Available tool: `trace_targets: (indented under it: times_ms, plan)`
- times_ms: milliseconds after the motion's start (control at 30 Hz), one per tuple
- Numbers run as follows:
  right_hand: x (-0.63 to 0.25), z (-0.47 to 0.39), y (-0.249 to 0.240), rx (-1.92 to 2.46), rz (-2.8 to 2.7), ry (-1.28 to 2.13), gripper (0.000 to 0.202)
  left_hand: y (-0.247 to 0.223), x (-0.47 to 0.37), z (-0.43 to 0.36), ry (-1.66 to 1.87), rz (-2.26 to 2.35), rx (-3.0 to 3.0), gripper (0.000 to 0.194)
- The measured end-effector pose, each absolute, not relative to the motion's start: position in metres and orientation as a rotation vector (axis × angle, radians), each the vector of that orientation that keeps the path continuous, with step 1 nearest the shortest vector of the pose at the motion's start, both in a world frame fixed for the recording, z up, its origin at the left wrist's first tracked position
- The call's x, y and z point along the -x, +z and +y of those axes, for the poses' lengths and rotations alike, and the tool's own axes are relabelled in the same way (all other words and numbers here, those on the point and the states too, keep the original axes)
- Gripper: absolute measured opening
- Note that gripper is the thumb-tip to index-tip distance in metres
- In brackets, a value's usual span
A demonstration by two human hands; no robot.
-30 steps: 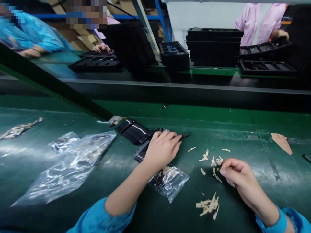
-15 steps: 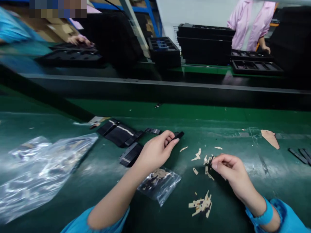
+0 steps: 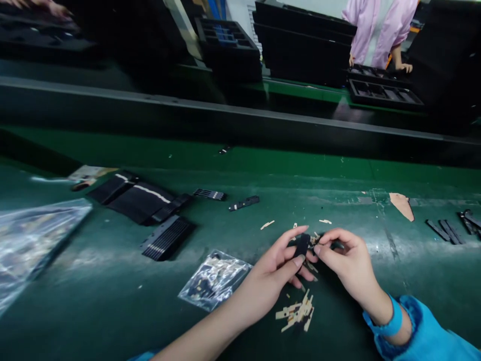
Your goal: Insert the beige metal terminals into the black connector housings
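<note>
Between the thumb and fingers of my left hand (image 3: 276, 271) is a flat black plastic piece (image 3: 301, 245), held tilted over the table. My right hand (image 3: 345, 260) is pinched close beside it; something small and dark is at its fingertips, too small to name. Small beige slotted pieces (image 3: 313, 240) lie scattered under and around both hands, partly hidden by them. A heap of similar beige pieces (image 3: 298, 313) lies nearer to me. Left of my left forearm is a clear plastic bag (image 3: 214, 281) with small parts inside.
Stacked black strips (image 3: 167, 238), a black pouch-like bundle (image 3: 141, 198) and a single black strip (image 3: 244, 203) lie left of centre. A large clear bag (image 3: 41, 240) is at far left. More black strips (image 3: 445, 230) lie right. Across a raised rail (image 3: 225, 110), a person in pink stands by black trays (image 3: 385, 93).
My left hand has moved right and towards me with a black piece, beside my right hand. A black strip now lies where my left hand was. The view has shifted.
</note>
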State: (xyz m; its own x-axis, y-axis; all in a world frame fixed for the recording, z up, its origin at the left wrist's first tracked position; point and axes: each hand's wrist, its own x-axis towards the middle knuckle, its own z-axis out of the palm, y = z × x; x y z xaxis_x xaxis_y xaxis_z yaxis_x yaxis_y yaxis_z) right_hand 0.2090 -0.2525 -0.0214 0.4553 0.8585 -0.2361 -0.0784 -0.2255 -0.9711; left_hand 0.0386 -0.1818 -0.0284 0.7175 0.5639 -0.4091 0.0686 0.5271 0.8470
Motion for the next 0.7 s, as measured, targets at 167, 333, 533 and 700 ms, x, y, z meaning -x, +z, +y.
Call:
trace_targets:
  times_ms: [167, 333, 533, 700]
  plan:
    - [-0.208, -0.2525, -0.022, 1.596, -0.669, 1.052, 0.019, -0.0286, -0.0406, -0.1826, 0.279, 0.769, -1.046, 0.04]
    - [-0.2083, -0.253, -0.022, 1.619, -0.682, 1.021, 0.019, -0.029, -0.0402, -0.1851, 0.277, 0.867, -1.088, 0.051]
    - [-0.2083, -0.2521, -0.0205, 1.625, -0.657, 1.02, 0.018, -0.0313, -0.0371, -0.1875, 0.311, 0.779, -1.049, 0.067]
    - [-0.2059, -0.2518, -0.0221, 1.604, -0.645, 1.036, 0.017, -0.0299, -0.0388, -0.1861, 0.273, 0.808, -1.101, 0.052]
